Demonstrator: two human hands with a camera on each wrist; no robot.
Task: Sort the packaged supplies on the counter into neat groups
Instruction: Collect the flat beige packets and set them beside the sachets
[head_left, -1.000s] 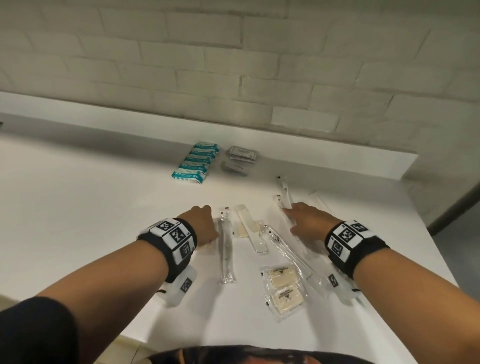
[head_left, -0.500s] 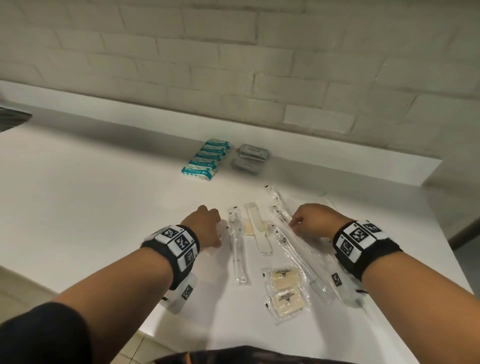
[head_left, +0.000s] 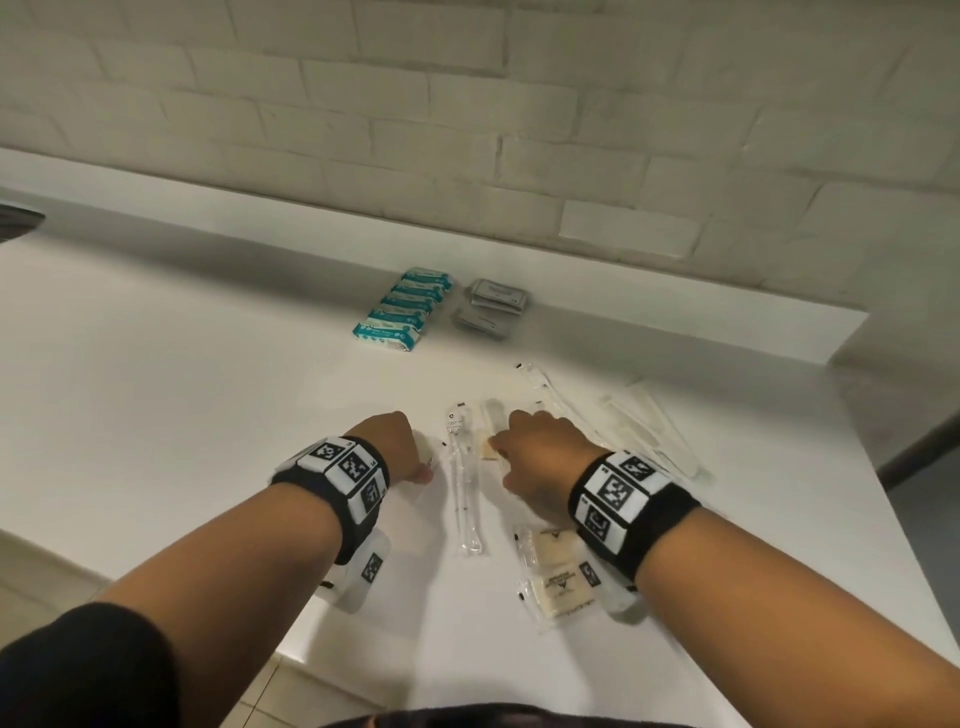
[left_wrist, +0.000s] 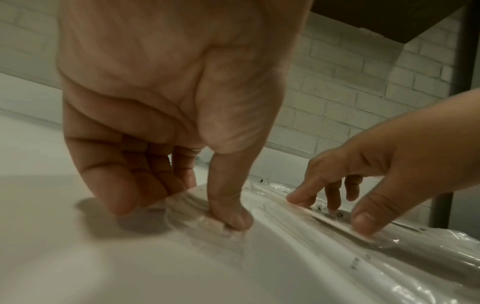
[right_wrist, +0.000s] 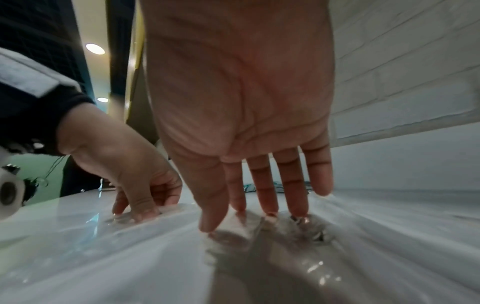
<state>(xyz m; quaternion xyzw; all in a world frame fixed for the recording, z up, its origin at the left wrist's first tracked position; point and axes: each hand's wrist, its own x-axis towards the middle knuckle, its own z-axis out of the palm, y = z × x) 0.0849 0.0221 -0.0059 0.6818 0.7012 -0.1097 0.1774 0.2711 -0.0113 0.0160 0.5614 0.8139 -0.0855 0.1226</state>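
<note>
Right hand (head_left: 540, 457) shifted left — off long tube packs, onto flat strip packet (head_left: 492, 415)

Boxes (head_left: 402, 307) lie behind on the counter (head_left: 182, 389), flat packs (head_left: 493, 306) just right, long pouches (head_left: 465, 483) nearer.

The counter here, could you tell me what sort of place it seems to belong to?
Probably a clinic or lab supply room, though that is a guess: a plain white counter against a white brick wall, with teal packets lined up and clear-wrapped long packages.
</note>
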